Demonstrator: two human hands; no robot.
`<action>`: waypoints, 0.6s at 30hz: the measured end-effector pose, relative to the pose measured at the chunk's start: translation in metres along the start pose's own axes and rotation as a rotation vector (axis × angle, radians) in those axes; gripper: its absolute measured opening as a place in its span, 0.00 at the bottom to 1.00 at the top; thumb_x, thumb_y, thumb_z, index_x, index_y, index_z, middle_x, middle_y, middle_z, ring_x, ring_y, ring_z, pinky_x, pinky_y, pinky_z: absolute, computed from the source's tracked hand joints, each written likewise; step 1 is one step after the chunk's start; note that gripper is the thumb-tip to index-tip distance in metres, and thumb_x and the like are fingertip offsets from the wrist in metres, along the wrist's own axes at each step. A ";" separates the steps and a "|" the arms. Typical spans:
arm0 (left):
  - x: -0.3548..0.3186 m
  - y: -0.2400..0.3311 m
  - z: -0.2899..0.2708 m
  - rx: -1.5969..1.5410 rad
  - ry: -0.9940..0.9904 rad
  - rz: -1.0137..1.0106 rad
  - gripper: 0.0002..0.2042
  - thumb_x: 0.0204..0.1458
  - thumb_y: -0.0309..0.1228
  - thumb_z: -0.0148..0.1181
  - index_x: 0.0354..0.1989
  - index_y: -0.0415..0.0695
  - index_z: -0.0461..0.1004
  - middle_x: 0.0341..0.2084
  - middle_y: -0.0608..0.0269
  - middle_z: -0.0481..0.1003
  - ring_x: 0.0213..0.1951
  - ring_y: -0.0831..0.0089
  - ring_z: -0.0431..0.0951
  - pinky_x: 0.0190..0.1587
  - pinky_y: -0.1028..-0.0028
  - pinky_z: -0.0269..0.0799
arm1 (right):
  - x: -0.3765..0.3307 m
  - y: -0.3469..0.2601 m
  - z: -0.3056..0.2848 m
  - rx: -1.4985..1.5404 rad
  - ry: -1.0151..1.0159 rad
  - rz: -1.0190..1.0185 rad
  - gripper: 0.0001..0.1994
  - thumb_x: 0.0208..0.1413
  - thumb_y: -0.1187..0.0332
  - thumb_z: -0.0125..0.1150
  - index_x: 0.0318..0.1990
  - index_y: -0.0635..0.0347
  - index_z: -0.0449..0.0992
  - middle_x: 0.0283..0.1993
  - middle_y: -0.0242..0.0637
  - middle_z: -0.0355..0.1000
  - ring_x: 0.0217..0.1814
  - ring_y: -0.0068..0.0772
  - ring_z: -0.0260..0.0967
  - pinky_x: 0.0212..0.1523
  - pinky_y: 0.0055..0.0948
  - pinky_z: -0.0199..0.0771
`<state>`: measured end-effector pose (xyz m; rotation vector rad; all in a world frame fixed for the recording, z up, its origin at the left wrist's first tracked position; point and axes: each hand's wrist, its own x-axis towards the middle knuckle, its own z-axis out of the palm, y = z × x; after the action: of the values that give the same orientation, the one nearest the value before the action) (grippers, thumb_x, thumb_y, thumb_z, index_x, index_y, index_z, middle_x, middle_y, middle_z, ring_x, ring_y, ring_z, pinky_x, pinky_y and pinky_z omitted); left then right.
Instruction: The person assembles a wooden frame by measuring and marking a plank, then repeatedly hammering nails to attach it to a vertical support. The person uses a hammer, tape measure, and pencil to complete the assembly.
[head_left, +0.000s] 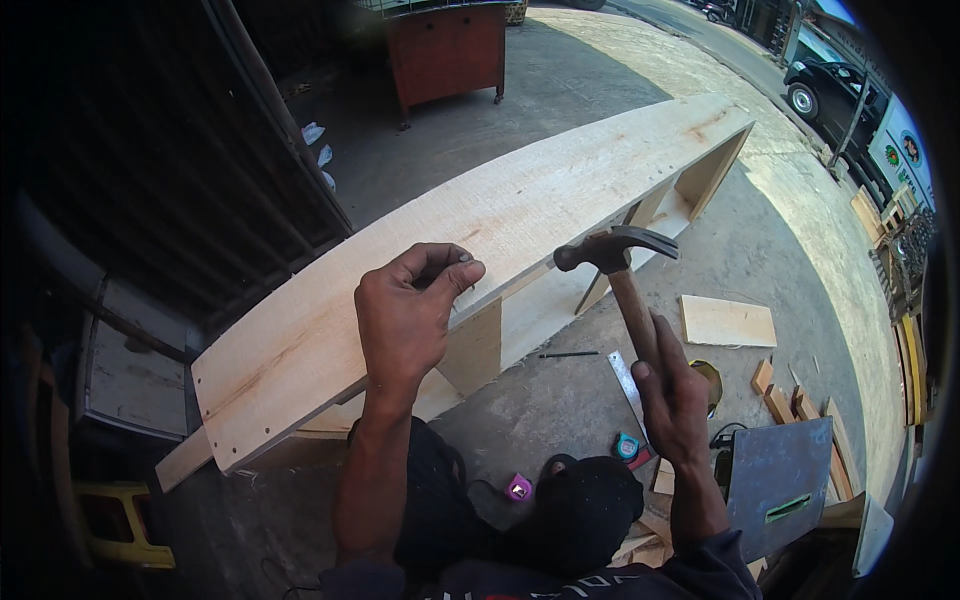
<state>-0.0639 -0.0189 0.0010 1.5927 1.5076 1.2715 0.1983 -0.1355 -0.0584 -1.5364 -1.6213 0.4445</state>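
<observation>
A long pale wooden board (480, 240) forms the top of an unfinished plywood frame standing on a concrete floor (560, 400). The left hand (405, 315) rests on the board's near edge, thumb and forefinger pinched together on a small nail (466, 258). The right hand (675, 395) has its grip clamped on a claw hammer (615, 250), whose head is raised just beside the nail. A misjudged blow could strike the pinching fingertips or bend the nail.
</observation>
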 end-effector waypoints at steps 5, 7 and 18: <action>-0.003 0.001 -0.001 0.046 -0.022 -0.031 0.12 0.54 0.32 0.75 0.42 0.37 0.86 0.31 0.57 0.85 0.31 0.76 0.81 0.42 0.73 0.77 | 0.034 -0.049 -0.020 -0.186 -0.026 -0.271 0.34 0.63 0.69 0.65 0.76 0.47 0.61 0.37 0.45 0.77 0.32 0.39 0.77 0.34 0.42 0.75; -0.002 0.002 0.001 0.026 -0.032 -0.013 0.12 0.54 0.31 0.74 0.42 0.36 0.86 0.30 0.57 0.85 0.31 0.76 0.81 0.41 0.73 0.76 | 0.044 -0.062 -0.026 -0.156 -0.060 -0.311 0.33 0.62 0.72 0.64 0.74 0.52 0.63 0.37 0.46 0.78 0.32 0.42 0.77 0.35 0.41 0.76; -0.001 -0.002 0.001 0.105 -0.040 0.000 0.11 0.54 0.30 0.73 0.41 0.36 0.86 0.29 0.57 0.85 0.30 0.78 0.80 0.40 0.74 0.75 | 0.063 -0.083 -0.040 -0.372 -0.235 -0.260 0.32 0.60 0.75 0.62 0.73 0.54 0.65 0.34 0.44 0.78 0.31 0.41 0.78 0.34 0.41 0.77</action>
<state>-0.0637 -0.0198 -0.0013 1.6743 1.5720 1.1711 0.1812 -0.1030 0.0469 -1.5489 -2.1502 0.1914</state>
